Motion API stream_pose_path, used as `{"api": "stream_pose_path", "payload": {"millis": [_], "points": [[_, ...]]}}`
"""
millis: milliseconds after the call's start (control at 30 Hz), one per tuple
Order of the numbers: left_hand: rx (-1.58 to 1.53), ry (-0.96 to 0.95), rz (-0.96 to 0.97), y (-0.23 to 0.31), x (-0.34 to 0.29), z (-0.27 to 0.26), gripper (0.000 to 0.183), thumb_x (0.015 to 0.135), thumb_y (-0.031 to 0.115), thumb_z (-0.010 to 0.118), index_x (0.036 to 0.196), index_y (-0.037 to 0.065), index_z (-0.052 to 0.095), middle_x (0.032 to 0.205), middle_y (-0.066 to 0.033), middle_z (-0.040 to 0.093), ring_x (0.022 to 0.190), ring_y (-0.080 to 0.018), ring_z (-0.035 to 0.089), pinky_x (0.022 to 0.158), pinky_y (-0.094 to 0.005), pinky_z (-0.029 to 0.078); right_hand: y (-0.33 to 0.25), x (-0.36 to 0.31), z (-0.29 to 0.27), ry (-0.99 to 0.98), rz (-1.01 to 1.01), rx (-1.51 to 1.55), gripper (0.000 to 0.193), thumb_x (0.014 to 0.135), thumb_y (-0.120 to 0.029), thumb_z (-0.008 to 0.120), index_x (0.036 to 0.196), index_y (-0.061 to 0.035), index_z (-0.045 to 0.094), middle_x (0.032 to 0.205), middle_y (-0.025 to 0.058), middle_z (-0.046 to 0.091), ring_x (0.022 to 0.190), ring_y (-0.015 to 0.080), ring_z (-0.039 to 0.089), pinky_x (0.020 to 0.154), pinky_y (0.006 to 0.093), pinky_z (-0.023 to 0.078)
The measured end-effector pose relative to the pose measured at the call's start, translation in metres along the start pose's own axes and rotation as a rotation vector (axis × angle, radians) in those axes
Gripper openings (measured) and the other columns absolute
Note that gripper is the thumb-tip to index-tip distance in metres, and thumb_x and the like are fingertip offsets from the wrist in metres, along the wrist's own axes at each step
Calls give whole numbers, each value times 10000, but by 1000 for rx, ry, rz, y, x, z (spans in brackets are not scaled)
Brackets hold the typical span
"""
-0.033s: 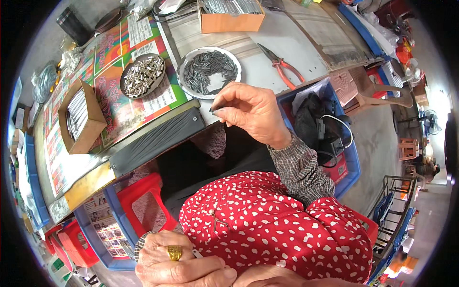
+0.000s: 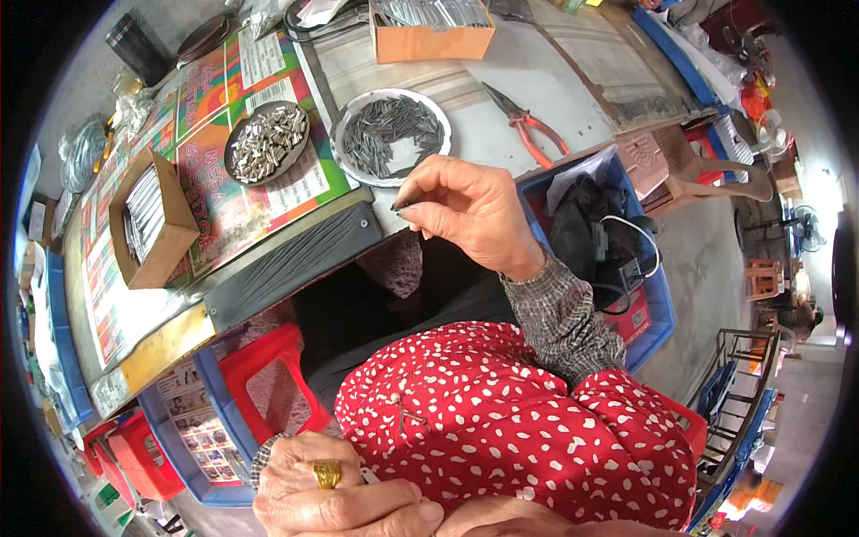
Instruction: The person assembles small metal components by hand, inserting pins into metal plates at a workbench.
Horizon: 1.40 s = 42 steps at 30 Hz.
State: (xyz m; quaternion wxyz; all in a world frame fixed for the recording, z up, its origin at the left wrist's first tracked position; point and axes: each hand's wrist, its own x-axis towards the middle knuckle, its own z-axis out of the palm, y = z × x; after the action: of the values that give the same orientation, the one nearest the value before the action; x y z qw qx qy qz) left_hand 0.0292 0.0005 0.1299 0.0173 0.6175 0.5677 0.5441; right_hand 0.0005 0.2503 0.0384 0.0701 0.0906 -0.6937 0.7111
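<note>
My right hand (image 2: pixel 476 213) hovers by the table's front edge, just below the white dish (image 2: pixel 444 112). Its thumb and fingertips pinch a small dark piece (image 2: pixel 400 207), mostly hidden by the fingers. Many thin dark grey pins (image 2: pixel 380 134) lie heaped in that dish. My left hand (image 2: pixel 331 492), wearing a gold-coloured ring (image 2: pixel 327 473), is closed low in front of my body. A thin pale stick (image 2: pixel 368 476) shows above its fingers; the rest is covered.
Left of the dish, a dark round dish (image 2: pixel 302 148) holds short silvery metal pieces. Cardboard boxes of thin silvery pieces stand at the left (image 2: pixel 161 255) and back (image 2: pixel 434 45). Red-handled pliers (image 2: pixel 537 139) lie at the right. A blue crate (image 2: pixel 662 336) with a black bag sits below.
</note>
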Motion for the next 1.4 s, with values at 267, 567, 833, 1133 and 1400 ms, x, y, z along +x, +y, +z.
{"api": "stream_pose_path", "payload": {"millis": [267, 567, 833, 1133, 1400], "points": [[-51, 14, 17, -2, 2, 2, 245, 688, 108, 658, 872, -53, 649, 798, -158, 642, 527, -183, 553, 476, -292, 376, -2, 0, 4, -21, -32, 1, 102, 817, 72, 592, 916, 52, 602, 858, 35, 562, 720, 68, 546, 621, 189, 460], [-65, -37, 27, -1, 7, 3, 248, 678, 95, 663, 870, -61, 651, 788, -163, 638, 521, -182, 558, 456, -284, 369, -5, -1, 4, -41, 11, 40, 104, 819, 70, 594, 922, 56, 592, 856, 42, 564, 714, 75, 551, 622, 196, 465], [-59, -137, 16, -3, 17, -6, 234, 670, 89, 665, 856, -53, 654, 765, -149, 627, 542, -188, 569, 457, -280, 388, -9, -2, 4, -49, -1, 62, 104, 818, 75, 591, 921, 61, 587, 860, 58, 567, 708, 86, 556, 619, 204, 469], [208, 269, -157, -43, -17, 26, 131, 703, 8, 683, 832, -6, 661, 708, -89, 652, 516, -118, 595, 430, -223, 436, -17, -14, 9, -68, -7, 170, 85, 840, 0, 613, 921, 19, 596, 812, 18, 576, 691, 58, 558, 594, 190, 470], [198, 452, -647, -59, -24, 44, 120, 743, -29, 679, 844, 3, 622, 660, -50, 594, 484, -74, 501, 458, -196, 384, -29, -19, 31, -123, 76, 467, 124, 825, -41, 625, 860, 49, 546, 788, 141, 577, 677, 172, 570, 565, 258, 483]]}}
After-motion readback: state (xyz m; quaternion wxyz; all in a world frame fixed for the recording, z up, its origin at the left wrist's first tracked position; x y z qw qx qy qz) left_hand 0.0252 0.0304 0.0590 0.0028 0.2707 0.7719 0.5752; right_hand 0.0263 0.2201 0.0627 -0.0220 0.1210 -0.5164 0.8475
